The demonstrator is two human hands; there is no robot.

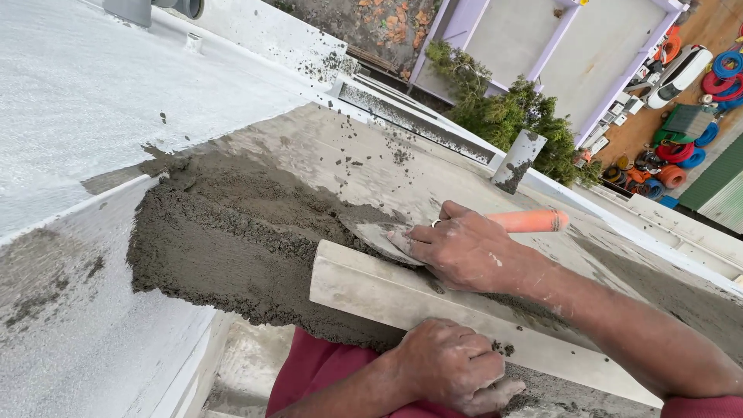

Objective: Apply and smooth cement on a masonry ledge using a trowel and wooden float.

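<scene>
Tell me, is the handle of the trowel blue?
No, the trowel in the right hand has an orange handle, which sticks out past the hand over the wet mortar.

Grey wet mortar (232,240), orange trowel handle (530,221), pale straightedge (433,310), white wall (85,101)

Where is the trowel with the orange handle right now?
In the head view, right of centre, the trowel lies in the right hand, its blade on the wet mortar just above the pale straightedge board.
</scene>
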